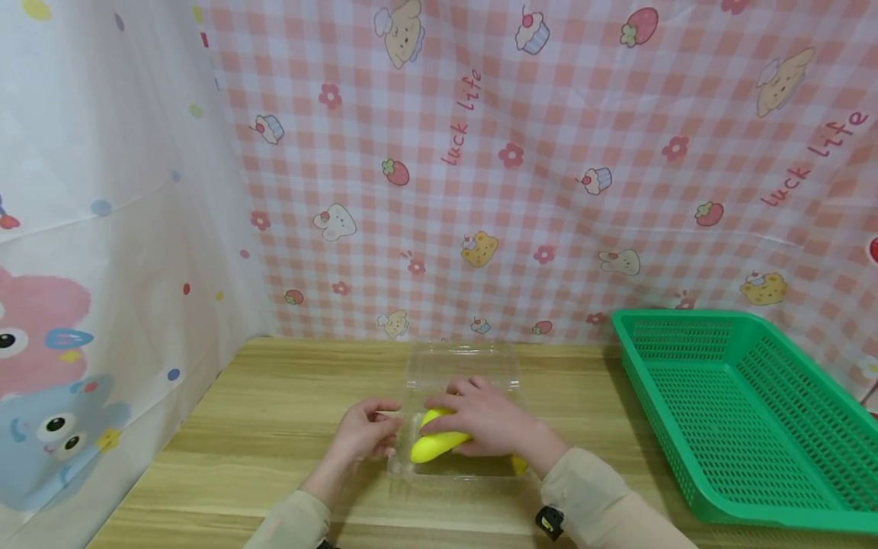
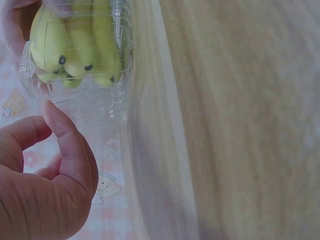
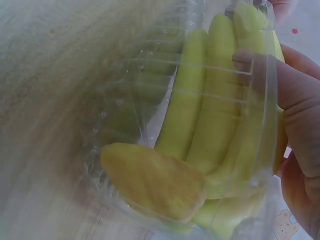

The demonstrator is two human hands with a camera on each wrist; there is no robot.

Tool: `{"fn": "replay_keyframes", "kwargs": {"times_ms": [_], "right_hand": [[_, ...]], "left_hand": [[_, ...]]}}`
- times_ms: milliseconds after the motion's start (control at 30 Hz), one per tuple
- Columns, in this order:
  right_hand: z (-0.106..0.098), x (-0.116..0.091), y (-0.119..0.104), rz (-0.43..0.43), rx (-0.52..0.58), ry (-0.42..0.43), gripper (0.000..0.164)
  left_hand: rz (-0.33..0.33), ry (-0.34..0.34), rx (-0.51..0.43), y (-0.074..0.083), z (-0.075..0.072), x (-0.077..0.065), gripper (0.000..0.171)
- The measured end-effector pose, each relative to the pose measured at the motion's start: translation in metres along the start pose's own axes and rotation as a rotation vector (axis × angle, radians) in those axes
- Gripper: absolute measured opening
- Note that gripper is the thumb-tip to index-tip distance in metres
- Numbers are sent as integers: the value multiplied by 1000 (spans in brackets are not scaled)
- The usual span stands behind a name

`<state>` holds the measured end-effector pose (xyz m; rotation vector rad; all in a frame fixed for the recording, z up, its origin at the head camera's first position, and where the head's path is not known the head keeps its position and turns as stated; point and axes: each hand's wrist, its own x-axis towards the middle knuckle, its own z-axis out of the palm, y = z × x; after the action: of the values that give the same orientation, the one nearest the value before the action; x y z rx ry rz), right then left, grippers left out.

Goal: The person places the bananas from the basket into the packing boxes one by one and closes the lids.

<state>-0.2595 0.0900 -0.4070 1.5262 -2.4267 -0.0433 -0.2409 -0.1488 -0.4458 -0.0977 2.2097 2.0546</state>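
Note:
A clear plastic clamshell box lies on the table with its lid raised at the back. My right hand reaches into it and grips a bunch of yellow bananas. Through the box wall in the right wrist view, the thumb lies across the bananas. A yellow-orange, mango-like piece sits at the box's right end. My left hand is at the left side of the box, fingers loosely bent; in the left wrist view, a fingertip is right by the box's corner.
A green slotted plastic basket stands to the right on the wooden table. Behind hangs a pink checked cloth, and a white printed cloth hangs at the left.

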Motion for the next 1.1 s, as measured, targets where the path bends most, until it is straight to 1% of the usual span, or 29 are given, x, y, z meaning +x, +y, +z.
{"fn": "replay_keyframes", "kwargs": {"times_ms": [333,467,767,933,1100], "right_hand": [[8,2,1,-3,26,27,54],[9,1,2,5,50,21,54],[4,-2,1,27,106,-14,55],[-2,-7,0,41,129,3,55],[-8,-12,0,53,111,32,54]], "left_hand": [[2,4,19,0,0,0,31],[1,1,17,1,0,0,31],[1,-3,10,0,0,1,32],[8,0,6,0,0,0,33],[5,5,8,1,1,-1,33]]}}
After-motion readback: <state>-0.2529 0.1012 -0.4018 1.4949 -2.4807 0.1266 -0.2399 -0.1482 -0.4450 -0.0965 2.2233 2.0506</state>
